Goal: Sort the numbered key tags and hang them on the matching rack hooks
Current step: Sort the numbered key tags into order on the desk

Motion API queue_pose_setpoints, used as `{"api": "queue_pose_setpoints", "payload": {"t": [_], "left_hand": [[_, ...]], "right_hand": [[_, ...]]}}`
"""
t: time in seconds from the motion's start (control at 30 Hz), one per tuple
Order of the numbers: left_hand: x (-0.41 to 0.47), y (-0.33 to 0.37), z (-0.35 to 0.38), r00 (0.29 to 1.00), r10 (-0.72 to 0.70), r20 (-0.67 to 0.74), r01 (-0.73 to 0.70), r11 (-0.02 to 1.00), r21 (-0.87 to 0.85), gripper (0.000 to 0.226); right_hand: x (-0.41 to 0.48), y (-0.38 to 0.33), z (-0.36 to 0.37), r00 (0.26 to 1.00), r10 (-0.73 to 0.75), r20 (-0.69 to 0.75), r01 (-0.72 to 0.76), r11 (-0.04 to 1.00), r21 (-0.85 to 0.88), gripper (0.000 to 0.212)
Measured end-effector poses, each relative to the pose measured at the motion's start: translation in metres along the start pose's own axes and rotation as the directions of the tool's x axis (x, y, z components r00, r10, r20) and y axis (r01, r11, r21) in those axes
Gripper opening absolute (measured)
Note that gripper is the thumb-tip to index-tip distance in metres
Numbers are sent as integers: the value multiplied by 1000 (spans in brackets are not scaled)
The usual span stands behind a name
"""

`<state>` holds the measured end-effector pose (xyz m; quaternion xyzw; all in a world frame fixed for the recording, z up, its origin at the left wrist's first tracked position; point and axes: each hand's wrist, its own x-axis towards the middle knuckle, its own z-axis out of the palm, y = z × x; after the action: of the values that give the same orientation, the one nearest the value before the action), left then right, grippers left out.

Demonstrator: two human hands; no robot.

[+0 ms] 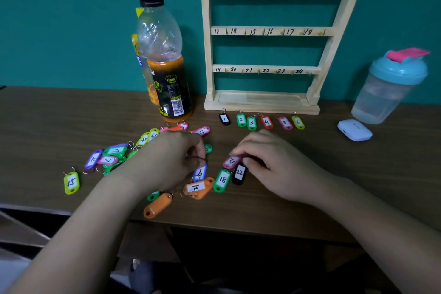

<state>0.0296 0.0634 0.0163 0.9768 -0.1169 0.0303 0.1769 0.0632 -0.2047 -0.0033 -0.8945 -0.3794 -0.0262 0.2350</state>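
Sorting looks to be the step in hand, with no hanging begun. From the head camera, the wooden key rack [262, 102] stands against the teal wall. Its visible hooks, numbered 7 to 24, are all bare.

Tags 1 to 6 lie in a row on the table [358, 174] just in front of the rack base, from the black tag 1 [224, 119] to the yellow tag 6 [297, 122]. The unsorted pile [114, 155] sprawls to the left, and the tag 15 [71, 182] lies apart from it.

The left hand [167, 160] hovers over the pile with its fingers curled down at the ring end of a blue tag [200, 172]. Whether it actually pinches that tag cannot be told. The right hand [269, 162] has its fingers curled at the top of the pink tag 12 [231, 162], just above the black tag 22 [239, 173] and the green tag 18 [222, 179]. Its grip is hidden too.

To do this well, the next number wanted is probably 7. Each label should be turned face up and read carefully, since a lone 6 or 9 is easy to mistake upside down. Tags are best lifted by the ring so that neighbours do not drag along, and the row should go on in order.

A juice bottle [167, 79], a shaker cup [389, 88] and a white case [354, 129] stand nearby.
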Motion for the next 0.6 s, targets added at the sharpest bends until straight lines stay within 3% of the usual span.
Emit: {"api": "queue_pose_setpoints", "payload": {"t": [0.2, 0.37, 0.6], "left_hand": [[-2, -3, -5, 1000, -9, -7, 9, 999, -41, 7], [-7, -24, -26, 992, -71, -104, 63, 995, -71, 14], [-23, -48, -42, 979, -182, -95, 176, 982, -69, 12]], "right_hand": [[-3, 0, 3, 1000, 4, -4, -4, 1000, -1, 28], [0, -6, 3, 1000, -5, -14, 4, 1000, -16, 29], [15, -24, 13, 999, -34, -14, 34, 999, 4, 27]]}}
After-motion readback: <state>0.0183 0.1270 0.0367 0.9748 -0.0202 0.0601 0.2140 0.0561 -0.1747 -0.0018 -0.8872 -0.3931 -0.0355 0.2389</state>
